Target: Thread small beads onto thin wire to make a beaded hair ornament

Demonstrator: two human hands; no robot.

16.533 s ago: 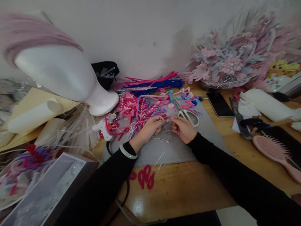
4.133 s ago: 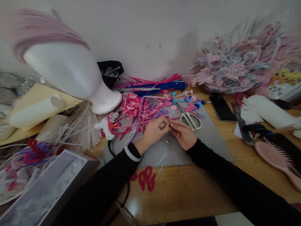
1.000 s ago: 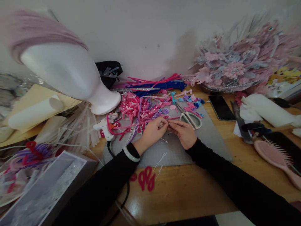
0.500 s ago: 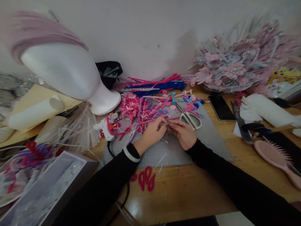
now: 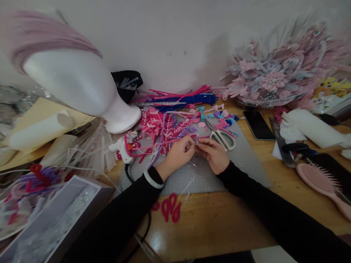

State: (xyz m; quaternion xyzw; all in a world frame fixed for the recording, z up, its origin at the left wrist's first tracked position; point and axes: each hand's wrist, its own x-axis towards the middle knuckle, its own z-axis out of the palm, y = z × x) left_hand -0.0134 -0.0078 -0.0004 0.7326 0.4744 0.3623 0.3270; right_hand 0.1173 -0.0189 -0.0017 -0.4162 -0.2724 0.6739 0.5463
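Observation:
My left hand (image 5: 180, 151) and my right hand (image 5: 214, 155) meet fingertip to fingertip above the grey mat (image 5: 244, 164). Both are pinched on a tiny shiny piece (image 5: 196, 141), too small to name. A white bangle circles my left wrist. Just beyond my hands lie pink fuzzy strips with beads (image 5: 153, 122). White-handled scissors (image 5: 222, 140) rest right of my right hand. A white glue gun (image 5: 121, 149) sits left of my left hand. Red fuzzy loops (image 5: 170, 208) lie on the wood near the mat's front edge.
A white mannequin head (image 5: 71, 80) stands at the left, above an open box (image 5: 101, 188). At the right are a phone (image 5: 259, 125), a pink brush (image 5: 315, 177) and a white roll. A pink floral piece (image 5: 271, 78) stands at the back right.
The fingers have shifted slightly, and more of the shiny piece shows above the fingertips. Both arms have stayed in nearly the same place.

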